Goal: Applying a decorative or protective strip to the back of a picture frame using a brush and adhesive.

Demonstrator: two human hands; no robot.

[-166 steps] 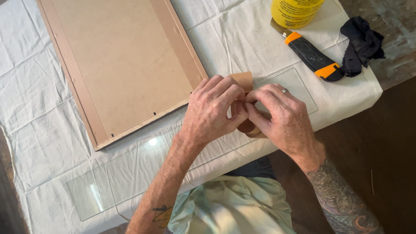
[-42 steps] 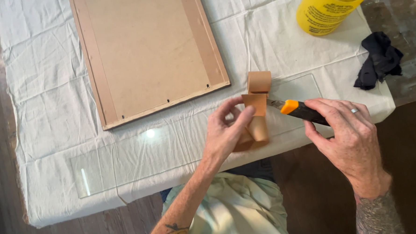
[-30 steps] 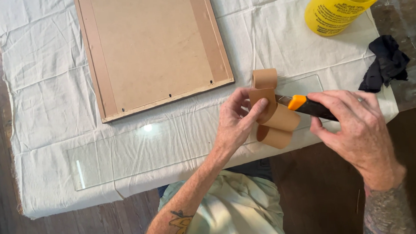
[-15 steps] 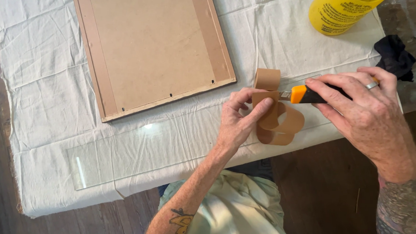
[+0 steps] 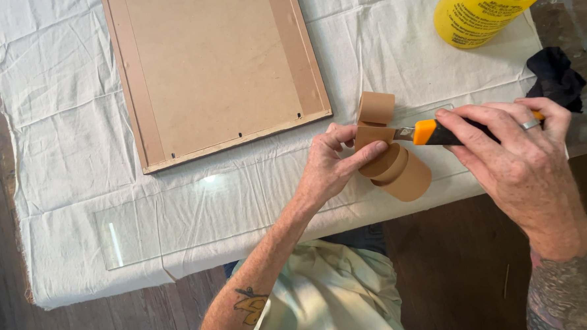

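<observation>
Far left on the cloth-covered counter (image 5: 62,175) there's a clear glass pane (image 5: 172,212) lying flat, with a picture frame (image 5: 212,69) face-down just behind it. In the middle, the left hand (image 5: 330,166) is pinching the loose strip of a brown tape roll (image 5: 395,169) between thumb and fingers, with the roll hanging just right of it over the counter's near edge. The right hand (image 5: 518,168) is wrapped tight around an orange utility knife (image 5: 433,132), long axis roughly level, blade pointing left and touching the strip right above the left fingers; yellow bottle (image 5: 478,18) and black rag (image 5: 555,74) sit behind.
</observation>
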